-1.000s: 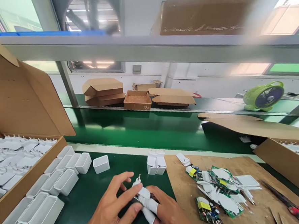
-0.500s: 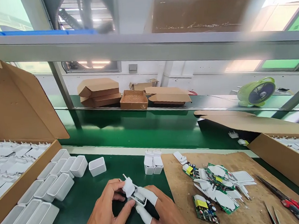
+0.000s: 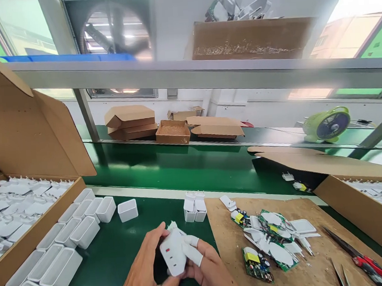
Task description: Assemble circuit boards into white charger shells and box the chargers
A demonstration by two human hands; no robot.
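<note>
A white plastic plug housing (image 3: 173,255), with a small red mark and dark slots on its face, is held between my two hands above the green bench. My left hand (image 3: 143,264) grips its left edge, thumb underneath and fingers behind. On my right hand (image 3: 210,267), two fingers in white finger cots press against the housing's right side. Just beyond stand white plug pieces in small cases (image 3: 195,207). Nearer my left hand are rows of white plastic cases (image 3: 61,268) and a single case (image 3: 128,210).
A carton of white plug parts (image 3: 37,221) is at the left, another carton (image 3: 359,201) at the right. Green circuit boards (image 3: 274,241) lie on a brown board (image 3: 223,253), with red-handled pliers (image 3: 363,257) and tweezers (image 3: 339,274). Behind runs a green belt (image 3: 179,169).
The plug housing has been turned, so its slotted face now shows instead of its open inside and pins. My right fingers have shifted onto its side. The camera view has tilted up slightly.
</note>
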